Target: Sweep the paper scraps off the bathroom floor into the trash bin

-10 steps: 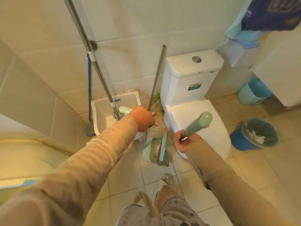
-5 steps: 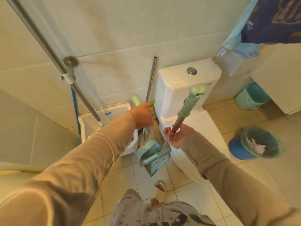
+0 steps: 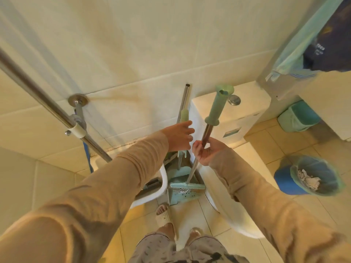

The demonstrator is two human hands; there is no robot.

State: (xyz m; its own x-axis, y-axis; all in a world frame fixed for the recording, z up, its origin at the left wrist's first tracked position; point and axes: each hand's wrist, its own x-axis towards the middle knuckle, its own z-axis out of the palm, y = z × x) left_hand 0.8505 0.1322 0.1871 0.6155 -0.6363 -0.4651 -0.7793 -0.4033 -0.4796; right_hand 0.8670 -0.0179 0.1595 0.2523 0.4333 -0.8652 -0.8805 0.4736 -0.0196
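My right hand (image 3: 206,151) grips the metal shaft of a broom (image 3: 216,109) with a mint-green handle grip; its green head (image 3: 187,185) rests low between the toilet and a white basin. My left hand (image 3: 179,136) is closed around the pale green handle of the dustpan (image 3: 183,115), whose mint scoop (image 3: 180,196) stands on the floor below. A blue trash bin (image 3: 288,182) with a green liner holds crumpled paper (image 3: 308,180) at the right. No scraps show on the visible floor.
The white toilet (image 3: 233,114) stands against the wall right of the tools. A white basin (image 3: 152,196) sits left of them. A slanted metal pole (image 3: 47,103) crosses the left side. A green bucket (image 3: 298,116) stands far right under hanging cloths. My sandalled feet (image 3: 164,215) are below.
The broom has swung upright and my right hand has slid to its metal shaft. My left hand stays on the dustpan handle. The camera has tilted up toward the wall.
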